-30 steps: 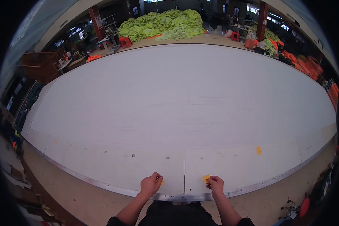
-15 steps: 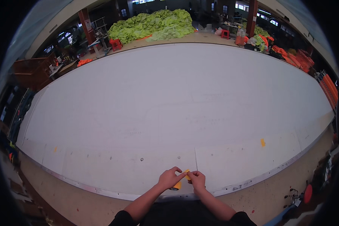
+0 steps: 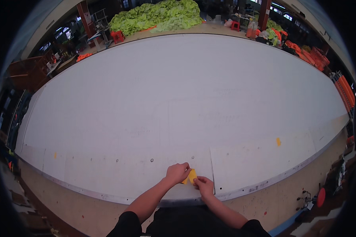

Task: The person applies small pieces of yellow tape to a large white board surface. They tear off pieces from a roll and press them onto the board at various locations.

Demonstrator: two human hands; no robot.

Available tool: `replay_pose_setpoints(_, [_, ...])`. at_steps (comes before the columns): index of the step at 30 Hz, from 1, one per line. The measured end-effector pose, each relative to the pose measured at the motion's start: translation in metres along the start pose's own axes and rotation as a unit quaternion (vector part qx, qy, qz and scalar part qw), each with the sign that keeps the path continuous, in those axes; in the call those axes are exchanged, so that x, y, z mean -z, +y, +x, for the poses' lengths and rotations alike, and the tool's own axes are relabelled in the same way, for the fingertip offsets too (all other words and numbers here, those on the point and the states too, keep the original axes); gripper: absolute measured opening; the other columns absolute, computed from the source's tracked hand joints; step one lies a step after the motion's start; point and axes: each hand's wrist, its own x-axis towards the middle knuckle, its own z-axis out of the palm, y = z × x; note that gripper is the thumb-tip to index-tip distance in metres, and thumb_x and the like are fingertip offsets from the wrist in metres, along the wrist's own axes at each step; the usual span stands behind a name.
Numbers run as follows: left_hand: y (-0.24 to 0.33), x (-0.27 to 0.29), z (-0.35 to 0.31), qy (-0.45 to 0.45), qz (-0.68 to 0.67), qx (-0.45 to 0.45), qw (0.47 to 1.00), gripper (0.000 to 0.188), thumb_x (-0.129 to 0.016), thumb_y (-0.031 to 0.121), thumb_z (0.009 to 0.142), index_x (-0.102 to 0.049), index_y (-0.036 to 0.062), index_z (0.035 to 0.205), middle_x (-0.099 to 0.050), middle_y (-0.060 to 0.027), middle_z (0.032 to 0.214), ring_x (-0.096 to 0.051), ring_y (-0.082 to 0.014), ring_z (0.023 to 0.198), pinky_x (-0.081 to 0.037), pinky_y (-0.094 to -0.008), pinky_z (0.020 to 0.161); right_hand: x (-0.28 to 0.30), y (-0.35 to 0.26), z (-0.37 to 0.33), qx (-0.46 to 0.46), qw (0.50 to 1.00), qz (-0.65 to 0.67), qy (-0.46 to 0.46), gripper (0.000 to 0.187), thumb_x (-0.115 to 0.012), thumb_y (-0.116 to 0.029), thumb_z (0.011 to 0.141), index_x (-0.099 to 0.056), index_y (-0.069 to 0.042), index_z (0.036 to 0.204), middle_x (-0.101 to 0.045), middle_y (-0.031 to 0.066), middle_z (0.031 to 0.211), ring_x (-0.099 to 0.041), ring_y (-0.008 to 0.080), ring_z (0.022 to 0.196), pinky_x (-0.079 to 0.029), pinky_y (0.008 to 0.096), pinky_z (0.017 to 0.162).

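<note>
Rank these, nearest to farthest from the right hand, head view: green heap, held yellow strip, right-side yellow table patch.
1. Yellow strip: at the right hand.
2. Yellow patch: on the white table, right side.
3. Green heap: beyond the table.

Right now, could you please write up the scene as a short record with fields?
Left hand: at the upper end of the yellow strip, with more yellow showing beneath the hand; exact grip hidden
Right hand: pinching the strip's lower end
Hands' position: over the near edge of the white table, left of the dark seam
Marks on table: a yellow patch toward the right, a fainter one toward the left
Beyond table: a heap of yellow-green fabric, two red stools
</note>
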Motion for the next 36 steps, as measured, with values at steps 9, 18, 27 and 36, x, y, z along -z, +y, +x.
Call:
replay_pose_setpoints(9, [-0.011,-0.004,0.055,-0.032,0.082,-0.051,0.995,0.022,-0.074,0.040,0.096,-0.083,0.0210,0.101,-0.082,-0.0070,0.090,-0.079,-0.0311,0.089,-0.062,-0.0473,0.078,-0.018,0.006,0.035,0.040,0.998,-0.013,0.056,0.032,-0.084,-0.005,0.095,-0.054,-0.006,0.106,-0.076,0.0119,0.093,-0.078,0.0198,0.076,-0.060,0.0313,0.063])
replay_pose_setpoints(18, [-0.028,-0.002,0.089,-0.069,0.110,-0.017,0.991,0.020,-0.075,0.037,0.093,-0.085,0.0216,0.102,-0.083,-0.0049,0.095,-0.080,-0.0276,0.093,-0.063,-0.0455,0.080,-0.038,0.002,0.064,0.052,0.996,-0.030,0.072,0.027,-0.083,-0.002,0.094,-0.057,-0.001,0.102,-0.074,0.0118,0.087,-0.079,0.0203,0.070,-0.061,0.0320,0.055])
replay_pose_setpoints(27, [-0.034,0.005,0.109,-0.105,0.118,0.014,0.987,0.020,-0.073,0.034,0.094,-0.085,0.0217,0.103,-0.083,-0.0037,0.098,-0.079,-0.0263,0.095,-0.063,-0.0434,0.081,-0.047,-0.009,0.078,0.036,0.996,-0.056,0.056,0.027,-0.081,-0.001,0.096,-0.055,-0.003,0.104,-0.076,0.0138,0.093,-0.081,0.0238,0.073,-0.065,0.0335,0.057])
replay_pose_setpoints(36, [-0.025,0.000,0.115,-0.096,0.117,-0.011,0.988,0.021,-0.074,0.038,0.095,-0.086,0.0238,0.104,-0.083,-0.0029,0.096,-0.080,-0.0253,0.094,-0.063,-0.0435,0.080,-0.040,-0.008,0.076,0.059,0.994,-0.067,0.069,0.024,-0.080,-0.001,0.098,-0.057,-0.002,0.104,-0.075,0.0108,0.090,-0.080,0.0216,0.073,-0.061,0.0306,0.055])
